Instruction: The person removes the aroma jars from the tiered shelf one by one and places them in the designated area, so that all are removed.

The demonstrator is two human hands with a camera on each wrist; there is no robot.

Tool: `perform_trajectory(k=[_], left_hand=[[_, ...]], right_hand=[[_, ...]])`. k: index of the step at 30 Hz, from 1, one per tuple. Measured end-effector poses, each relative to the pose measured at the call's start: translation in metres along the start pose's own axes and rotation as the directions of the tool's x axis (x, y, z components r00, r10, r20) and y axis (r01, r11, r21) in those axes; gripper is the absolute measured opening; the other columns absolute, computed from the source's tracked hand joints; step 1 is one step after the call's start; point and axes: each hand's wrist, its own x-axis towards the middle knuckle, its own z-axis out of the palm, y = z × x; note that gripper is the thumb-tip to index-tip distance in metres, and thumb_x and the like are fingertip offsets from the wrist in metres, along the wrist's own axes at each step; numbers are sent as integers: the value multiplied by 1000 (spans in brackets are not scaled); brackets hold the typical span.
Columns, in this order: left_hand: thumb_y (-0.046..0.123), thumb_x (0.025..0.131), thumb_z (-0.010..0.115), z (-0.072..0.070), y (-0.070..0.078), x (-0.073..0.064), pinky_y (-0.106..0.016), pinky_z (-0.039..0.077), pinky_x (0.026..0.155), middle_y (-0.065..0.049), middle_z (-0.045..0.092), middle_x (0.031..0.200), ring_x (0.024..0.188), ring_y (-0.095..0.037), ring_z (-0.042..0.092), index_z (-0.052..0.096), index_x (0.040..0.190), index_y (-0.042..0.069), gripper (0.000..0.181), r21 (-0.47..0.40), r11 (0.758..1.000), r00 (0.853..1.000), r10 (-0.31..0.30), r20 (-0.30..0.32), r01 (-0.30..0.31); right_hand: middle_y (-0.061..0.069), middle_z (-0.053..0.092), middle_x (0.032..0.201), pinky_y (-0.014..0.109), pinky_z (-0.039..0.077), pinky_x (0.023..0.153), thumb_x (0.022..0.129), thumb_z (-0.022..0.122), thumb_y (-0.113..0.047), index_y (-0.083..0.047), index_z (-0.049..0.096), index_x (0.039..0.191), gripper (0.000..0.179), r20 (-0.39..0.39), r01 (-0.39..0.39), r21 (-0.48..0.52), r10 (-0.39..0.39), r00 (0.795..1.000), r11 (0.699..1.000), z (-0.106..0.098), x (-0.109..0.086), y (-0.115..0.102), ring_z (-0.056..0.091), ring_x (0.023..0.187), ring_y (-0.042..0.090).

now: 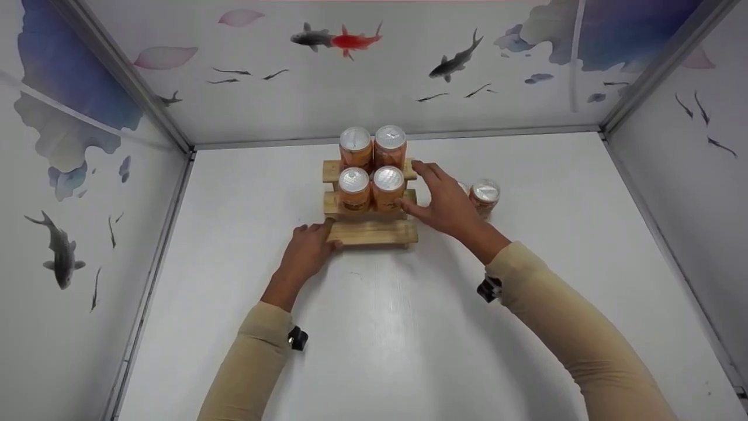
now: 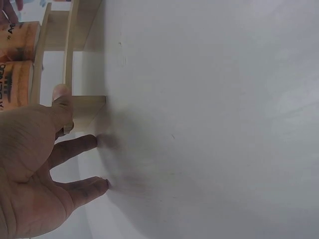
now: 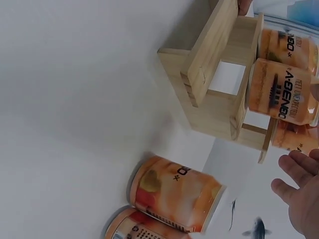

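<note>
A three-step wooden rack [image 1: 374, 233] stands on the white table. Two orange cans [image 1: 354, 190] with silvery lids stand side by side on the middle step, and two more orange cans [image 1: 390, 146] on the top step behind. My left hand [image 1: 307, 248] pinches the left end of the lowest step [image 2: 68, 55], thumb on the board, other fingers spread toward the tabletop. Beside the right end of the rack is my right hand [image 1: 447, 202], fingers spread, its thumb at the front right can [image 3: 279, 92]. The lowest step bears no can.
Two more orange cans [image 3: 174, 191] stand on the table right of the rack, one partly hidden behind the right hand in the head view. White panels [image 1: 374, 105] with painted fish enclose the table at the back and sides.
</note>
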Motion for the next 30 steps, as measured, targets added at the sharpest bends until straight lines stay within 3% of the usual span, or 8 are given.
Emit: perform_trajectory(k=[9,14,23,30], left_hand=[[40,109,68,1,-1,1,-59,40,131,-24,67,153,147,-44,60,51,163,8,65,33,999,1000,19,-22,-18],[39,109,69,0,-1,1,-60,40,131,-25,68,152,146,-43,62,52,162,7,64,30,999,999,31,-24,-30],[40,110,68,0,-1,1,-60,41,130,-26,67,152,147,-47,60,52,163,7,65,17,1000,1000,20,-20,-19],[40,110,68,-1,1,0,-61,39,131,-26,65,154,148,-48,58,51,164,7,65,5,1000,1000,1,-8,-1]], right_hand=[[20,65,148,56,56,118,100,85,-42,-4,45,164,84,3,39,85,-39,999,996,13,10,-11,66,140,39],[20,66,149,54,57,117,97,89,-37,-4,48,162,84,-11,13,142,-11,1000,990,20,16,-14,68,138,37],[22,66,148,52,63,104,96,90,-37,-1,52,157,79,-40,-33,149,39,998,988,28,20,-18,70,127,38],[22,67,146,52,63,103,99,88,-31,0,52,156,75,-65,14,181,-2,998,983,29,18,-15,71,125,38]])
